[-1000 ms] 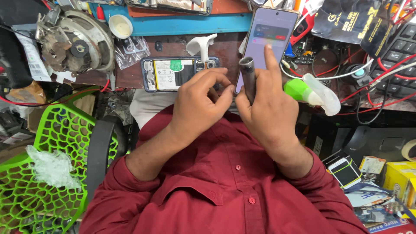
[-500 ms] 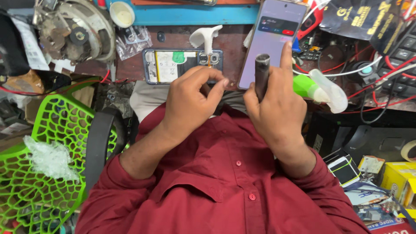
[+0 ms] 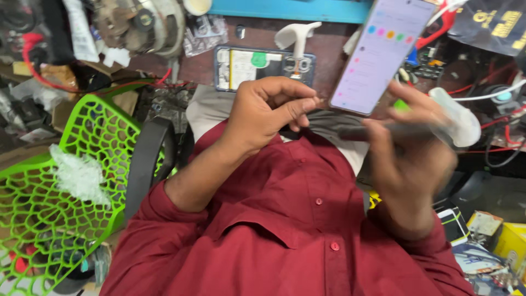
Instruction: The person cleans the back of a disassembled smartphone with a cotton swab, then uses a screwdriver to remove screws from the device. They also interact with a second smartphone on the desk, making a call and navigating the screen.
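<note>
A lit smartphone [image 3: 383,55] stands tilted at upper right of the frame, with a dark pen-like tool [image 3: 383,131] just below it, gripped by the blurred right hand [image 3: 411,164]. The left hand [image 3: 268,112] at centre is pinched closed, its contents hidden. Behind it at upper centre, an opened phone [image 3: 257,66] lies on the bench [image 3: 329,49], its back cover off and not refitted.

The smartphone [image 3: 381,52] is slim and rectangular, its screen lit pale lilac with a row of small coloured dots near the top; it stands tilted, upper end leaning toward one o'clock, lower edge near the frame's centre; at five o'clock from it lies a dark, slender, rod-like tool [image 3: 383,131], blurred, roughly horizontal, just beneath the phone's lower edge.
</note>
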